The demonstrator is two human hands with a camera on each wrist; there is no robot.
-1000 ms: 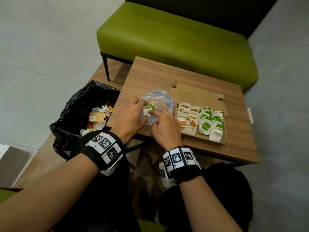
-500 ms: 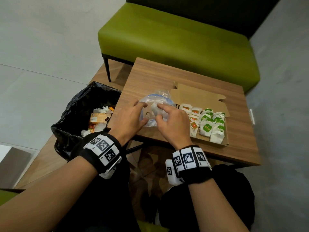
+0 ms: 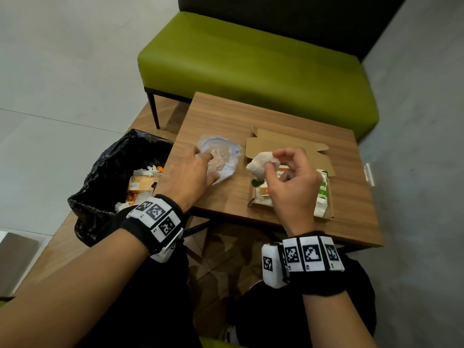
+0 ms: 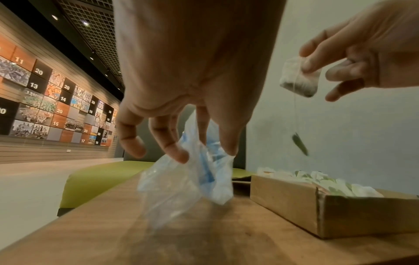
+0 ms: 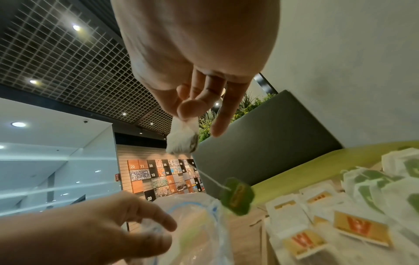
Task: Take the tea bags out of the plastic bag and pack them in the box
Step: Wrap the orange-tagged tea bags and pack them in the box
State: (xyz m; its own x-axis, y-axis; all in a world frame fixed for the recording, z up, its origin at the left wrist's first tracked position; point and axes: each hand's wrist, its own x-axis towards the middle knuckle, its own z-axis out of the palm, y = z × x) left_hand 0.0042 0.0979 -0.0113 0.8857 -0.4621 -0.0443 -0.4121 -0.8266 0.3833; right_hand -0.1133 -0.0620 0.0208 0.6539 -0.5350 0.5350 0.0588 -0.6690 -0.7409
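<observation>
My right hand (image 3: 272,159) pinches a white tea bag (image 3: 261,163) by its top, held in the air over the left end of the open cardboard box (image 3: 281,144). Its string hangs down with a green tag (image 5: 237,200) at the end. In the box lie several packed tea bags (image 5: 360,224) with green and orange labels. My left hand (image 3: 208,167) pinches the clear plastic bag (image 3: 223,156) with the blue zip, left of the box. The plastic bag (image 4: 176,188) hangs crumpled from the fingertips onto the wooden table (image 3: 251,116). No tea bag shows inside it.
A bin (image 3: 105,177) lined with a black bag and holding rubbish stands close to the table's left edge. A green bench (image 3: 251,66) runs behind the table. The box's flap lies open toward the bench.
My right hand has pulled a tea bag out of the plastic bag and carried it right, up over the box. My left hand stays on the bag, which has flattened.
</observation>
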